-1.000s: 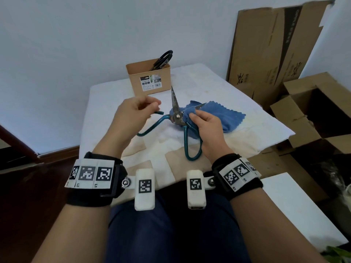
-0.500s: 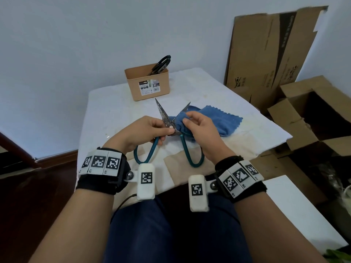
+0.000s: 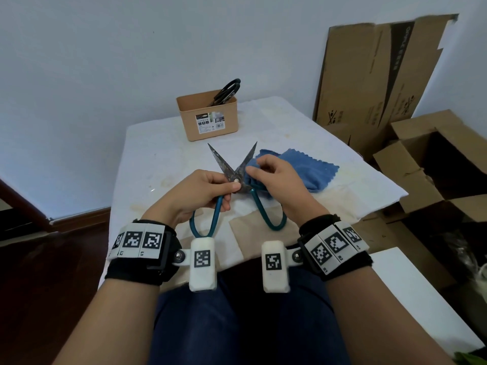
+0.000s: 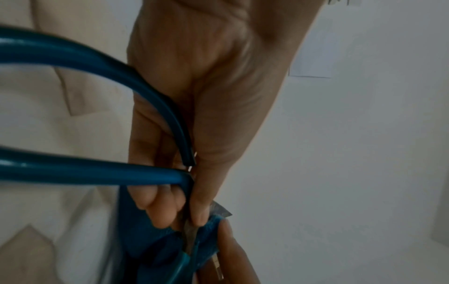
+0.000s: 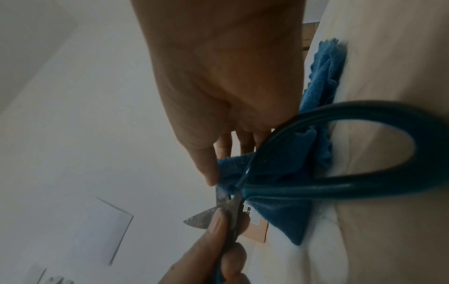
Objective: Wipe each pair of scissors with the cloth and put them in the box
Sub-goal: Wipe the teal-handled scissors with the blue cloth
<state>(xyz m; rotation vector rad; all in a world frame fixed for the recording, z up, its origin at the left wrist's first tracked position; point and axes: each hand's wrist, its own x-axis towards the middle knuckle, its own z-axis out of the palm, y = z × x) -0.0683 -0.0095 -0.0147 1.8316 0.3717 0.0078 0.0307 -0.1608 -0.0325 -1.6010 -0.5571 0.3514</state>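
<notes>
A pair of scissors with teal handles is held above the table, with its two blades spread open in a V shape and the points directed away from the person. The scissors are pinched at the pivot by the left hand: the thumb lies on the rivet and the fingers are curled behind the metal, as is seen also in the left wrist view. The left handle loop hangs down under this hand.

The blue cloth is gripped by the right hand, and a fold of it is pinched around the lower part of the right blade, just beside the pivot. In the right wrist view the thumb of the right hand is pressed on the cloth where the scissors cross it, and the other fingers are curled behind. The rest of the cloth lies on the table to the right of the hands. The blades are seen to be dark and spotted.

The brown box stands at the far side of the table, well apart from the hands. A pair of black scissors is already placed inside it, with the handles leaning out over the rim. Flattened cardboard is leaned on the wall at the right, and an open carton stands beside the table.
</notes>
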